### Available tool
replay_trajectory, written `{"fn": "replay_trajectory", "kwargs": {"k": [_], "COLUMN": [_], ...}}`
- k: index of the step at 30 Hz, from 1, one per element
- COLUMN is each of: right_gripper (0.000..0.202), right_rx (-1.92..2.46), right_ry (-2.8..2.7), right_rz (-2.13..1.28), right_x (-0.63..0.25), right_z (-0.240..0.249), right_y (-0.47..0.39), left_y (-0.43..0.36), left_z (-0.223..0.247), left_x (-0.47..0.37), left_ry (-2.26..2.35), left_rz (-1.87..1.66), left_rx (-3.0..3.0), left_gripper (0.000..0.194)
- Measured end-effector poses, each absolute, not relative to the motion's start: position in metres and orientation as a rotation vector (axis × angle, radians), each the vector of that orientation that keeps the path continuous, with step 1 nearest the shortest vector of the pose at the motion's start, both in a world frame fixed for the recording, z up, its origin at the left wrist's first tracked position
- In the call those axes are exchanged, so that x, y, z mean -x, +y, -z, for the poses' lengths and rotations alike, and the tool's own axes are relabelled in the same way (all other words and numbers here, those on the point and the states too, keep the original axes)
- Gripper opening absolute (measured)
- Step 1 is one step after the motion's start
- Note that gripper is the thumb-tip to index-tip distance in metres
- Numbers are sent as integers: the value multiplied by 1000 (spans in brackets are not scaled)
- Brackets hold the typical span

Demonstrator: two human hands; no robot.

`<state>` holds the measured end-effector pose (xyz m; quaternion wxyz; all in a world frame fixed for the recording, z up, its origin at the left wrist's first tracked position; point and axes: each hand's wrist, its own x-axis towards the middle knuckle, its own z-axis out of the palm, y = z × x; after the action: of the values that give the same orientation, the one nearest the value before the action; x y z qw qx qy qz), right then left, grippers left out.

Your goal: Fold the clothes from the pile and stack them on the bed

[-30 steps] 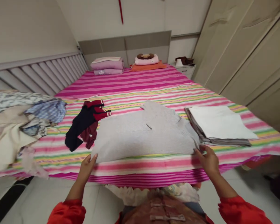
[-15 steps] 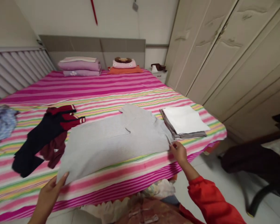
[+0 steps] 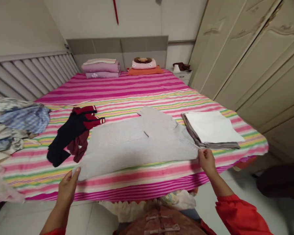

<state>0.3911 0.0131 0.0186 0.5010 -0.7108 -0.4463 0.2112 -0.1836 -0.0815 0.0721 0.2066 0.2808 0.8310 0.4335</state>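
A light grey short-sleeved garment (image 3: pixel 127 143) lies spread sideways across the striped bed (image 3: pixel 142 178). My left hand (image 3: pixel 70 184) pinches its lower corner at the left end, near the bed's front edge. At the right end, my right hand (image 3: pixel 207 160) grips the edge of a sleeve, which is pulled taut. A small dark mark shows near the middle of the garment. Just beyond my right hand sits a folded stack with a white cloth (image 3: pixel 213 127) on top of grey ones. To the left lie dark navy and maroon clothes (image 3: pixel 71 133), crumpled.
A heap of clothes (image 3: pixel 26 119) covers the bed's far left. Folded purple bedding (image 3: pixel 103 68) and a pink pillow on orange cloth (image 3: pixel 144 70) rest by the headboard (image 3: pixel 95 49). A wardrobe (image 3: pixel 247 65) stands at the right, beyond a small nightstand (image 3: pixel 183 76).
The view has swung left, so the scene sits farther right and more of the clothes heap shows. The garment's sleeve is drawn straighter by my right hand, and both hands keep their hold.
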Motion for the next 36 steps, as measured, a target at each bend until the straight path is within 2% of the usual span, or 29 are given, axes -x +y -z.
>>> {"fn": "replay_trajectory", "kwargs": {"k": [7,10,14,18,22,25,29,32,36], "right_gripper": [19,28,42,48,49,46,35,30,33], "right_rx": [2092,2122,1684,1388,1413,1417,1282,1295,1371], "right_ry": [-1165,-1298,-1707,-2137,-2375,-2372,-2142,-1916,-1806], "right_rz": [-290,-201,-60,-70,-232,-372,-588,-645,-617], "right_x": [-387,-371,-320,-265,-248,-254,-263,-266,-265], "right_z": [-18,-25,-40,-41,-29,-25,-37,-49,-54], "right_y": [2,0,8,33,60,75,109,158,245], "left_y": [-88,-78,-47,-11,26,53,78,86,86], "left_z": [-51,-42,-31,-13,-3,-9,-15,-11,-2], "left_x": [194,188,133,50,13,9,-4,-17,-19], "left_ry": [2377,2500,2474,2048,1960,2042,1754,1542,1509], "left_rz": [-1163,-1133,-1173,-839,-593,-577,-571,-519,-491], "left_rx": [-730,-915,-1699,-2386,-2530,-2501,-2712,-2766,-2710], "left_gripper": [56,60,50,44,47,49,52,48,48]}}
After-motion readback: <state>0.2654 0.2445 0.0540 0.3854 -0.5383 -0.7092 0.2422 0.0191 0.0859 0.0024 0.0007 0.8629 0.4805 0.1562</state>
